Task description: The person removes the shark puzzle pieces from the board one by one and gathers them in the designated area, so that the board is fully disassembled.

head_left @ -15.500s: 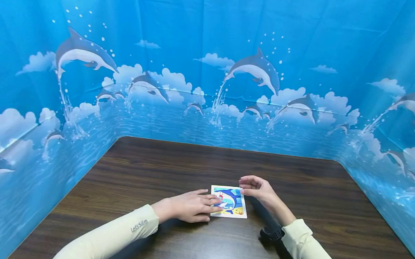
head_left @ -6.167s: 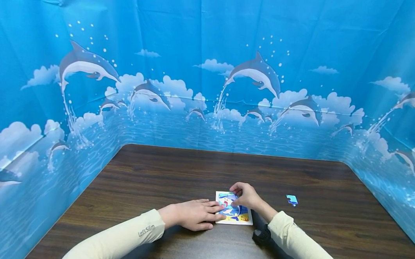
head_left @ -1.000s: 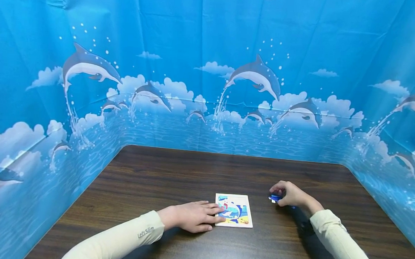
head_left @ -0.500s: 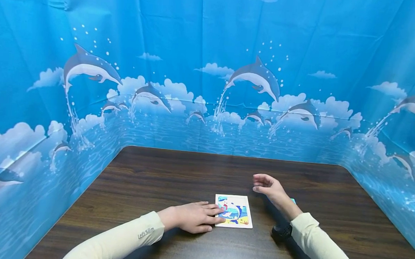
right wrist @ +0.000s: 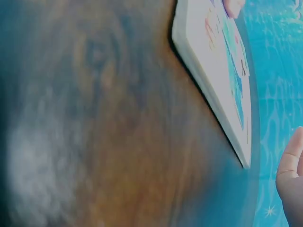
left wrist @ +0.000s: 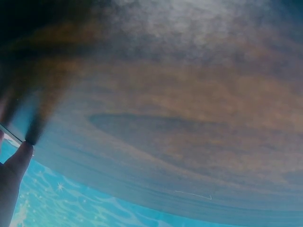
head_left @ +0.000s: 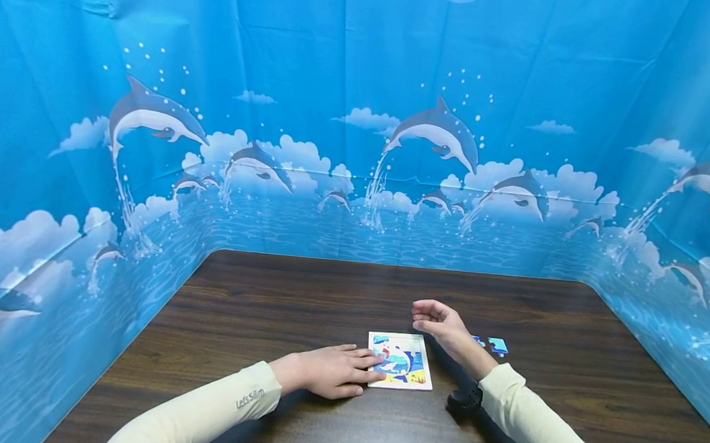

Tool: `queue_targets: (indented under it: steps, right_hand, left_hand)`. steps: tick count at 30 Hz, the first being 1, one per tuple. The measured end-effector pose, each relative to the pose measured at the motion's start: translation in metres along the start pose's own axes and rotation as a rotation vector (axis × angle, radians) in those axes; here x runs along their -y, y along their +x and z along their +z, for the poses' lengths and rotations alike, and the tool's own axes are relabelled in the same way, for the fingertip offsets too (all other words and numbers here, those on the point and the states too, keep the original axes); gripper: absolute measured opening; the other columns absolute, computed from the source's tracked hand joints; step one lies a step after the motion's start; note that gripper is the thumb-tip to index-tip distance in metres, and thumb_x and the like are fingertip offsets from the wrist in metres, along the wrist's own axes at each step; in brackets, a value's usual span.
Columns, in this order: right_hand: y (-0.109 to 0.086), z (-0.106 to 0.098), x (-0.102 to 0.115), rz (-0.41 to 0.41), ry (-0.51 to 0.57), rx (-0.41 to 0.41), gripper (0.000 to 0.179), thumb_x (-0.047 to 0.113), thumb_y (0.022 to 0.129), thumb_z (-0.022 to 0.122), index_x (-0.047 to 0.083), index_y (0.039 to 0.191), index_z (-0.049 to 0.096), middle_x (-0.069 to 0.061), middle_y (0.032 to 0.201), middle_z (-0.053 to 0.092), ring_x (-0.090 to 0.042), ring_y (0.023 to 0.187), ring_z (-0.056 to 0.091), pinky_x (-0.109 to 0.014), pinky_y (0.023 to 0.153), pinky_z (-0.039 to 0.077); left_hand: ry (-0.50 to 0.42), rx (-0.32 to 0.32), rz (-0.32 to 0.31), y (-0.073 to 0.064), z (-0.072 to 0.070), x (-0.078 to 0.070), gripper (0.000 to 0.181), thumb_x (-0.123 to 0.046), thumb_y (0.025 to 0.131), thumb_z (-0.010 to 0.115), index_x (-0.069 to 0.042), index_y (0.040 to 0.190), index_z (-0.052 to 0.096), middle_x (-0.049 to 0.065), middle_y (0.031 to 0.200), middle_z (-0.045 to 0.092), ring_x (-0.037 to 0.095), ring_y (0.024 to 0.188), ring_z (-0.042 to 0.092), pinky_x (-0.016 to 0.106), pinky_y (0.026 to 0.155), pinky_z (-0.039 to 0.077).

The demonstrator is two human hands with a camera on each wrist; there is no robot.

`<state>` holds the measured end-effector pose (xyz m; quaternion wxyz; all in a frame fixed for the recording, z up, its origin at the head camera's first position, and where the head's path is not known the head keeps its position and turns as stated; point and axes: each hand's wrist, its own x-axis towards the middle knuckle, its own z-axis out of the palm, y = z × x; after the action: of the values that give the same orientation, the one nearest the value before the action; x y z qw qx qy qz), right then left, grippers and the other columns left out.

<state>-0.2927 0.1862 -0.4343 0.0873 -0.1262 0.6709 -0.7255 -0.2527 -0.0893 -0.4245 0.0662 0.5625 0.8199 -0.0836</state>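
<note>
A small square dolphin jigsaw puzzle (head_left: pixel 401 368) in a white frame lies on the table, its upper right part showing pale bare backing. My left hand (head_left: pixel 336 373) rests flat with straight fingers over the puzzle's left side; the left wrist view catches only part of that hand (left wrist: pixel 12 177). Over the upper right corner of the frame hovers my right hand (head_left: pixel 450 332), fingers loosely bent, nothing seen in them. To the right of it lie two blue puzzle pieces, one in full view (head_left: pixel 497 346) and the other piece (head_left: pixel 477 339) partly hidden behind the hand.
The dark wood-grain table (head_left: pixel 303 292) extends around the puzzle on all sides. A blue curtain (head_left: pixel 307 205) printed with dolphins stands along its back and sides. A black band (head_left: pixel 465 399) sits at the right wrist.
The puzzle looked full at first; two pieces have since come out onto the table at right. In the last second my right hand left the second piece and moved left to the puzzle.
</note>
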Motion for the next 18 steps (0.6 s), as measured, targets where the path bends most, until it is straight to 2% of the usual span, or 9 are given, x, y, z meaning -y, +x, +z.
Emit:
queue_targets:
  steps: [4,8,13,18]
  right_hand:
    - [0.000,0.006,-0.001,-0.002,-0.056,0.033,0.038,-0.002,0.086,0.062,-0.009,0.122,0.050,0.001,0.102,0.061,-0.017,0.098,0.060,-0.021,0.082,0.054]
    - [0.001,0.013,-0.001,-0.009,-0.134,0.074,0.043,-0.002,0.085,0.062,-0.014,0.123,0.047,-0.009,0.109,0.061,-0.022,0.101,0.059,-0.020,0.081,0.052]
    - [0.004,0.021,-0.002,0.007,-0.261,0.090,0.045,-0.001,0.084,0.063,-0.014,0.124,0.047,-0.027,0.116,0.057,-0.028,0.103,0.059,-0.021,0.082,0.051]
    - [0.005,0.027,-0.002,0.020,-0.358,0.115,0.044,0.001,0.081,0.067,-0.011,0.121,0.053,-0.030,0.117,0.056,-0.027,0.101,0.061,-0.024,0.084,0.052]
  left_hand:
    - [-0.006,0.005,-0.005,0.000,-0.001,0.000,0.049,-0.035,0.102,0.032,-0.028,0.150,0.023,0.001,0.157,0.023,0.017,0.144,0.024,0.042,0.114,0.030]
    - [-0.009,0.003,-0.003,-0.001,-0.003,-0.001,0.049,-0.035,0.102,0.032,-0.028,0.150,0.024,0.002,0.157,0.024,0.017,0.144,0.025,0.042,0.113,0.030]
    - [-0.016,0.005,-0.005,-0.001,-0.005,-0.001,0.049,-0.035,0.102,0.033,-0.027,0.150,0.024,0.002,0.157,0.024,0.017,0.144,0.024,0.043,0.114,0.030]
    - [-0.015,0.018,-0.009,-0.001,-0.007,-0.002,0.049,-0.035,0.102,0.033,-0.028,0.150,0.024,0.002,0.157,0.023,0.017,0.145,0.024,0.042,0.114,0.029]
